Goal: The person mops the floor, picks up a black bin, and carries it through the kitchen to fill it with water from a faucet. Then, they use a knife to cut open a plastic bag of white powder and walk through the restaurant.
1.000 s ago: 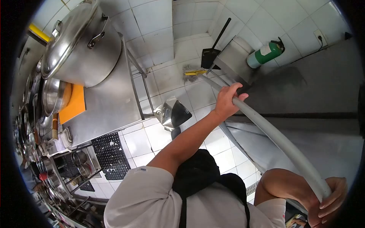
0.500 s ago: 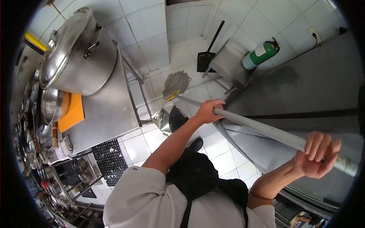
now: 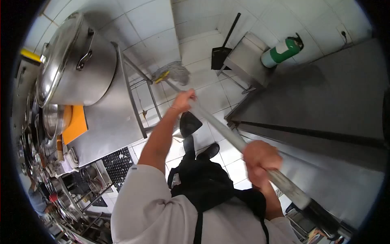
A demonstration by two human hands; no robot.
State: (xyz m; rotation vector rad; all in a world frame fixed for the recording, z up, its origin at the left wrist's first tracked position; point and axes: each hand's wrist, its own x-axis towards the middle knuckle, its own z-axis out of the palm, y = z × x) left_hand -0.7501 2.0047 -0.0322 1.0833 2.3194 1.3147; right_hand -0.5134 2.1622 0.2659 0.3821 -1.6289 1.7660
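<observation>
Closed tight, our left hand (image 3: 183,101) wraps its fingers fully round the mop handle (image 3: 220,127) high up, and our right hand (image 3: 262,160), blurred, is clenched round the same pole lower down; the two fists are well apart. We count one mop handle and two hands on it. Its long axis runs on a slant from about 4 o'clock, where the butt end sticks out past our right hand, up to about 11 o'clock. It points that way, down at the white tiled floor (image 3: 211,95), where the single mop head (image 3: 174,72) lies just beside a leg of the steel table (image 3: 109,120). On that table, at 10 o'clock, stands one big lidded pot (image 3: 79,61), with one orange board (image 3: 76,122) at 9 o'clock. At 1 o'clock we see one black dustpan (image 3: 221,57) leaning at the wall, and one green fire extinguisher (image 3: 282,51) further right. One steel counter (image 3: 325,93) fills 3 o'clock, and one black mat (image 3: 118,162) lies at 8 o'clock.
</observation>
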